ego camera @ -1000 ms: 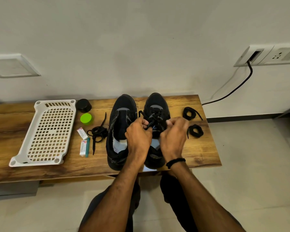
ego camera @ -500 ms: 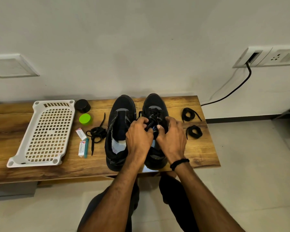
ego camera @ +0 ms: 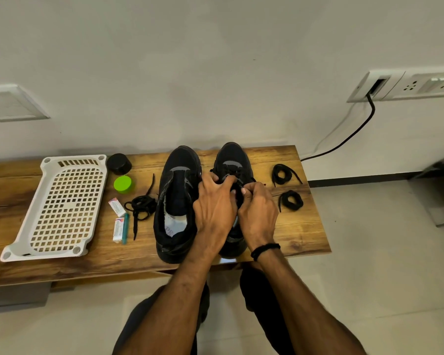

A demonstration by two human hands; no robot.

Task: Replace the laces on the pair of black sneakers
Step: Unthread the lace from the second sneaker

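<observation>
Two black sneakers stand side by side on the wooden bench (ego camera: pixel 300 226), toes toward the wall. The left sneaker (ego camera: pixel 176 201) has no lace and its tongue lies open. The right sneaker (ego camera: pixel 232 160) still carries a black lace near the toe. My left hand (ego camera: pixel 214 203) rests over the right sneaker's tongue, fingers curled at the lace. My right hand (ego camera: pixel 256 208) pinches the lace beside it. A loose black lace (ego camera: pixel 140 204) lies left of the shoes. Two coiled black laces (ego camera: pixel 282 174) (ego camera: pixel 291 199) lie to the right.
A white perforated tray (ego camera: pixel 62 206) sits at the bench's left. Near it are a black jar (ego camera: pixel 119 163), a green lid (ego camera: pixel 123 183) and two small tubes (ego camera: pixel 119 221). A black cable (ego camera: pixel 344 142) runs from a wall socket (ego camera: pixel 405 84) down behind the bench.
Both hands have moved up the right sneaker toward its toe. My left hand has spread over the tongue, and my right hand has closed in beside it on the lace.
</observation>
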